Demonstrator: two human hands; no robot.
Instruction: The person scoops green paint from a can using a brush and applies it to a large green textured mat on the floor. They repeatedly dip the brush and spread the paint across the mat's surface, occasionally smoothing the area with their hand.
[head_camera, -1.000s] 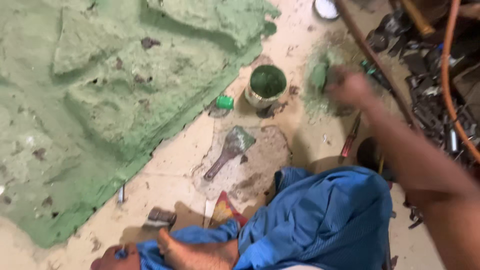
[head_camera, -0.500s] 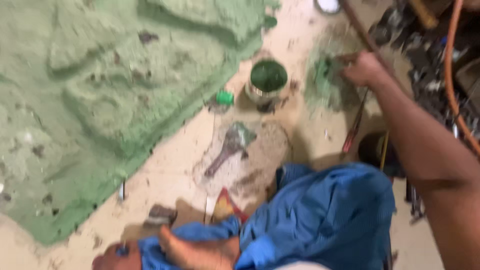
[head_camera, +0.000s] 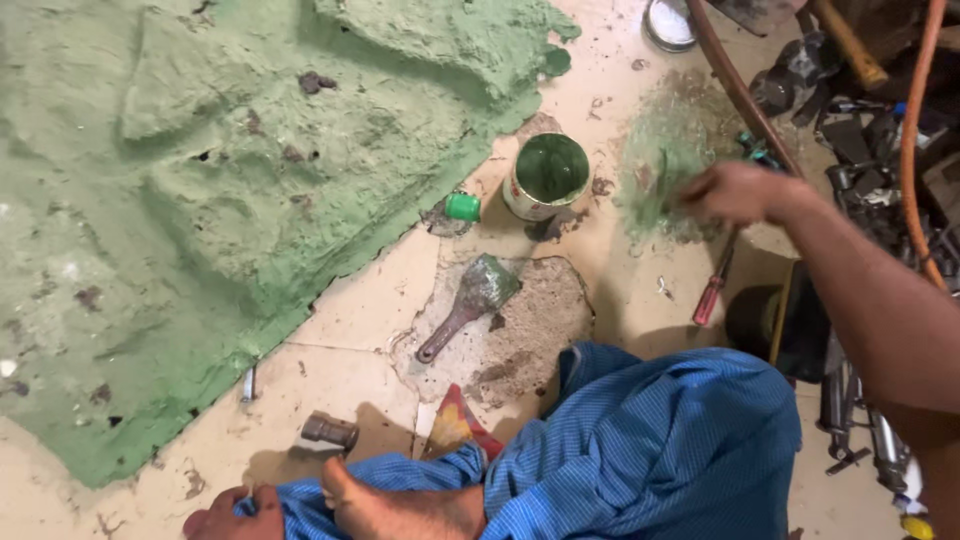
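1. We see our right hand (head_camera: 735, 192) stretched out over a green smear (head_camera: 665, 175) on the floor, just right of the open paint tin (head_camera: 546, 176); it is blurred, and it seems to grip something thin, perhaps a brush handle, but we cannot tell how the fingers sit.
2. Our left hand (head_camera: 232, 512) rests at the bottom edge, partly cut off, so its fingers are unreadable.
3. We judge the work well along: the big moulded slab (head_camera: 200, 200) is green nearly all over, with only a few dark bare spots left.
4. A paint-caked scraper (head_camera: 470, 303) lies untouched below the tin; a small green cap (head_camera: 462, 207) sits just beside it.
5. A red-handled screwdriver (head_camera: 712, 292) lies near our arm; the tool heap at right is too cluttered to sort.
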